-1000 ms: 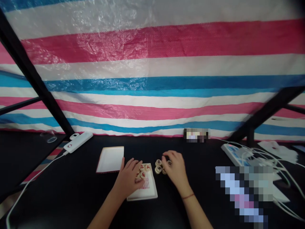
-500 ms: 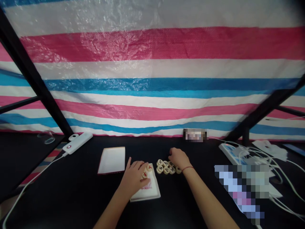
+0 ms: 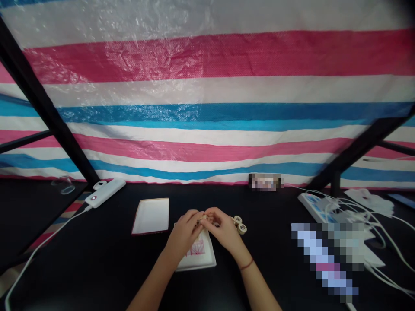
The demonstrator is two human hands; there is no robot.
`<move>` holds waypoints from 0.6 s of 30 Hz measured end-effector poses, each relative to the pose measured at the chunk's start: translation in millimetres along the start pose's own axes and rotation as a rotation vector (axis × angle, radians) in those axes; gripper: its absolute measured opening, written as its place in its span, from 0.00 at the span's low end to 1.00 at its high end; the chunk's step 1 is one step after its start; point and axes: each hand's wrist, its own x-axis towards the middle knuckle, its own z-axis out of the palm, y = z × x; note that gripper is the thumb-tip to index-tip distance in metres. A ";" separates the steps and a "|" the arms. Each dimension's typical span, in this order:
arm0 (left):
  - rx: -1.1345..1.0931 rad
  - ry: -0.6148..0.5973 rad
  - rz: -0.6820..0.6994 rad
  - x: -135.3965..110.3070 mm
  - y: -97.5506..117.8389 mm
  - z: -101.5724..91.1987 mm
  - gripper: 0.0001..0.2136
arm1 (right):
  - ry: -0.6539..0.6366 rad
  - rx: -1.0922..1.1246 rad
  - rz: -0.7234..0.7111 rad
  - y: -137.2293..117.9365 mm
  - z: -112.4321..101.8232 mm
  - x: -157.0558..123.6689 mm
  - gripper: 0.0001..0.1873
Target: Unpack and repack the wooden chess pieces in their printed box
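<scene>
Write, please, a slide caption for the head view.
Left hand beside right hand at an open white box, round pieces at right.

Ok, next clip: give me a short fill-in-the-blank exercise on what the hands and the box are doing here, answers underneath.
1. The left hand and right hand are close together at the ___ end of the box.
2. Outside the box, round pieces show beside the ___ hand.
3. The lid lies to the ___ of the box.
4. The print in the box is ___ in color.

Missing words: far; right; left; pink.
</scene>
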 end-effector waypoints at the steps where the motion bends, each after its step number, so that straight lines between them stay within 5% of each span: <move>1: 0.005 0.011 -0.008 -1.3 0.6 -0.6 0.14 | 0.026 -0.004 -0.031 2.8 2.5 -0.4 0.10; 8: 0.058 -0.060 0.080 -9.2 9.5 -5.0 0.04 | 0.608 -0.264 -0.327 5.6 -0.2 -7.8 0.07; 18: 0.190 -0.177 0.097 -14.5 3.2 14.2 0.04 | 0.520 -0.312 -0.391 10.3 5.4 -15.7 0.05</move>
